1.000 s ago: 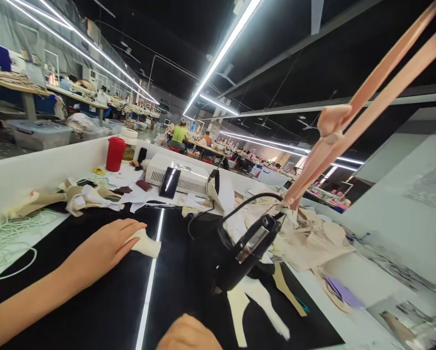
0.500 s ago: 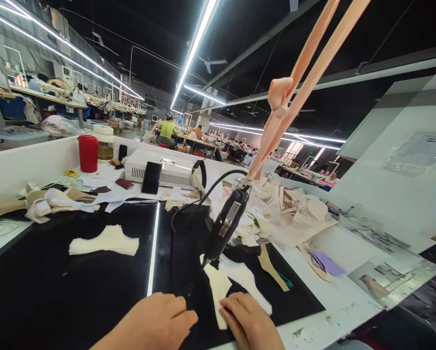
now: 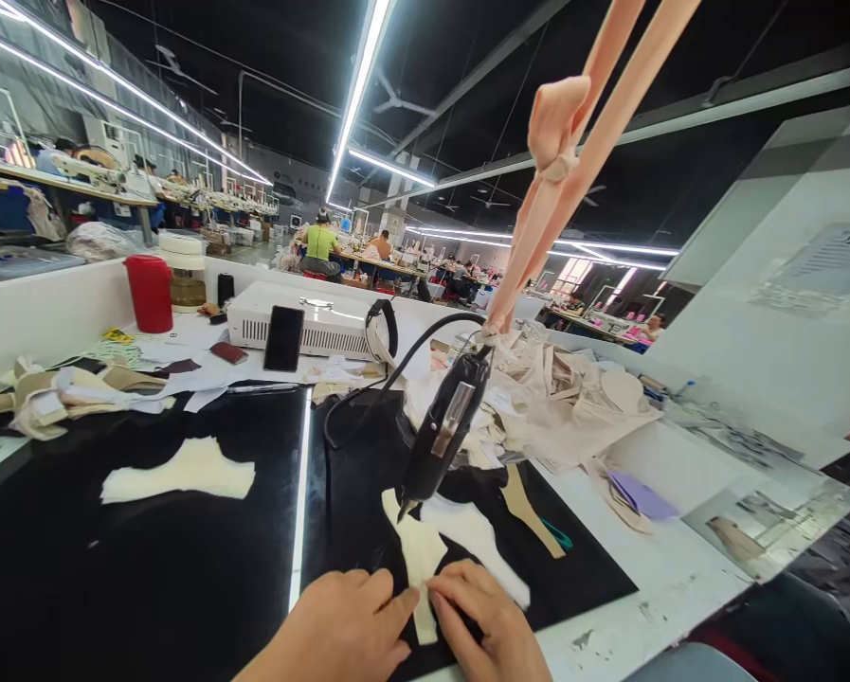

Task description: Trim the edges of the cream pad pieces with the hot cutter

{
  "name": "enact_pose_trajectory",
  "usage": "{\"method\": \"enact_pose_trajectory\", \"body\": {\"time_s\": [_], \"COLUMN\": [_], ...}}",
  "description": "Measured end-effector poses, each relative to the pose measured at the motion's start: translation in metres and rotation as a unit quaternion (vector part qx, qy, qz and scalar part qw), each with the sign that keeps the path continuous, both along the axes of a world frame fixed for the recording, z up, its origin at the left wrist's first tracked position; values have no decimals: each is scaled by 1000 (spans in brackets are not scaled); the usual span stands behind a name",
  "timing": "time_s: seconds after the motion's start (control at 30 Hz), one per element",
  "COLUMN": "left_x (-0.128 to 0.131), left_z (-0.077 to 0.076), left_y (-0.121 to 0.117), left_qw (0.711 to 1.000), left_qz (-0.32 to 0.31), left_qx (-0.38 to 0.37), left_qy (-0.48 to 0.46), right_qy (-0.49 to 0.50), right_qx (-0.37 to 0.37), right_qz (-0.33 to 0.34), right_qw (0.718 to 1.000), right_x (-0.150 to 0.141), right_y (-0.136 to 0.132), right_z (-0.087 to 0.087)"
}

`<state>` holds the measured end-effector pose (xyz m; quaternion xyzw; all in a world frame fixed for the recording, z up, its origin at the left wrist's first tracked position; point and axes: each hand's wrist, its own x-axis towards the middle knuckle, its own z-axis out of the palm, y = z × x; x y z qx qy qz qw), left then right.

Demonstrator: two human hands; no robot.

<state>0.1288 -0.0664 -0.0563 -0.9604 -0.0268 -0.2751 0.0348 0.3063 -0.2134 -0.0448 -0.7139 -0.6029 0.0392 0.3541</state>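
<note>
Broadly, the counter (image 3: 680,587) carries a black mat (image 3: 147,568) split by a lit strip, and everything below is placed from that mat. Beyond its far edge sits a white machine box (image 3: 325,327) with a phone (image 3: 283,338) leaning on it, and a red jar (image 3: 149,293) stands further left. Off the mat's right edge lies a heap of beige fabric (image 3: 581,407), probably stock within easy reach. Above the mat's right half a black hand tool (image 3: 444,431) hangs nose-down from a peach strap (image 3: 567,180), so its tip hovers just over the work and needs no hand to carry it. On the mat's left half a cream cut piece (image 3: 183,471) lies alone, well apart from the hands.

Near the mat's front edge, right of the lit strip, lies a narrow cream strip (image 3: 419,559), with a wider white piece (image 3: 481,545) just beside it. Both hands meet on the strip's near end. The left hand (image 3: 339,630) comes in palm down, fingers stretched forward, its grip narrow and pinching the strip's left edge. The right hand (image 3: 488,620) mirrors it, fingertips pressing the strip's right edge flat, apparently to keep it steady and aligned beneath the tool tip.
</note>
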Motion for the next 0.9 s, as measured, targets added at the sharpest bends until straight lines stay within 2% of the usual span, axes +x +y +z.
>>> {"method": "enact_pose_trajectory", "body": {"time_s": [0.13, 0.23, 0.37, 0.5, 0.63, 0.73, 0.8, 0.9], "left_x": [3, 5, 8, 10, 12, 15, 16, 13], "left_z": [0, 1, 1, 1, -1, -4, -4, 2], "left_y": [-1, -2, -3, -3, -5, -6, -6, -2], "left_qw": [999, 997, 996, 997, 996, 995, 995, 992], "left_qz": [2, 13, 20, 17, 15, 10, 12, 13], "left_qx": [-17, -36, -45, -39, -17, -18, -35, -84], "left_qy": [37, 66, 70, 67, 92, 97, 98, 96], "right_qy": [98, 182, 306, 396, 419, 398, 381, 367], "right_qx": [20, 47, 74, 135, 233, 319, 343, 321], "right_qz": [-50, -102, -155, -174, -171, -165, -150, -119], "right_qw": [994, 977, 936, 892, 861, 844, 845, 865], "right_x": [-3, 0, 9, 22, 33, 34, 29, 14], "right_y": [4, 9, 23, 44, 65, 69, 62, 44], "right_z": [5, 11, 19, 31, 49, 64, 70, 70]}}
